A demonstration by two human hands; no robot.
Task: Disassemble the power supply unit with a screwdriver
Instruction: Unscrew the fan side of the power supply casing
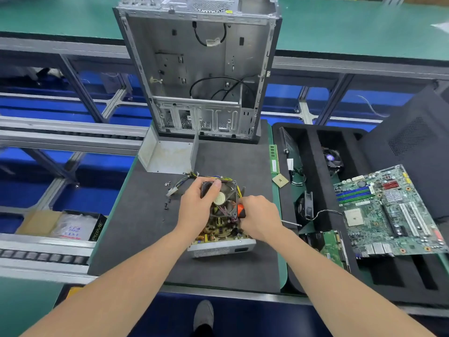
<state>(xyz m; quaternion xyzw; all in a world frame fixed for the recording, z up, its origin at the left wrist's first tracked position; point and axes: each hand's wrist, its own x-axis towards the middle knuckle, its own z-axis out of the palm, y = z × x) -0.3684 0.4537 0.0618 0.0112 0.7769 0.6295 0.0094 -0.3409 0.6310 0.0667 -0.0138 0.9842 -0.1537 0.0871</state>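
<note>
The opened power supply unit (222,248) lies on the dark mat, its circuit board exposed. Its black fan (223,199) is tilted up above the board, and my left hand (196,207) grips the fan's left side with the thumb over its top edge. My right hand (261,218) holds a screwdriver with an orange and black handle (240,211) at the fan's right edge; its metal shaft (290,223) sticks out to the right. The unit's grey cover (167,154) lies further back. Several loose screws (167,194) sit to the left.
An empty computer case (201,69) stands upright at the mat's far edge. A black foam tray (315,190) on the right holds a motherboard (388,212), fans and cards. A RAM stick (273,158) and CPU (280,180) lie between. A conveyor runs along the left.
</note>
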